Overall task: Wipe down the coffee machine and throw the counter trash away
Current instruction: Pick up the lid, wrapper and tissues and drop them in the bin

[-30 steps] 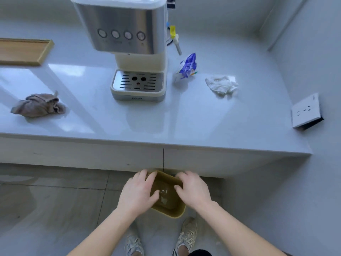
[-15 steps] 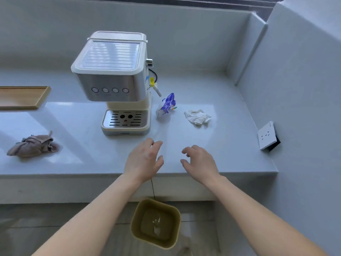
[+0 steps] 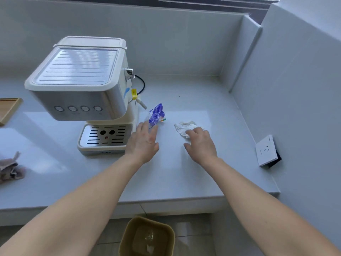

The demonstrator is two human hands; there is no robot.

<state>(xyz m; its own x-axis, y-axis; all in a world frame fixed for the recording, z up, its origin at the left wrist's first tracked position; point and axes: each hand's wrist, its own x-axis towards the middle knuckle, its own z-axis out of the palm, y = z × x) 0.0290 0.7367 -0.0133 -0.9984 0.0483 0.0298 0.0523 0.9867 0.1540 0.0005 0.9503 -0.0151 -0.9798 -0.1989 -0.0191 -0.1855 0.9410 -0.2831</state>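
1. The left hand (image 3: 143,143), at frame centre, lies flat with fingers spread, its fingertips at the blue wrapper (image 3: 156,115), grasping nothing.
2. The right hand (image 3: 201,144) has its fingers curled onto the crumpled white tissue (image 3: 184,127); whether it grips it, I cannot tell.
3. The coffee machine (image 3: 83,93) stands upper left on the counter (image 3: 184,174).
4. The olive bin (image 3: 147,237) sits bottom centre, on the floor.
5. A brown cloth (image 3: 9,169) lies at the left edge.

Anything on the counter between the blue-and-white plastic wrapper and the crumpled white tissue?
No. In the head view the grey counter between the blue-and-white plastic wrapper and the crumpled white tissue is bare.
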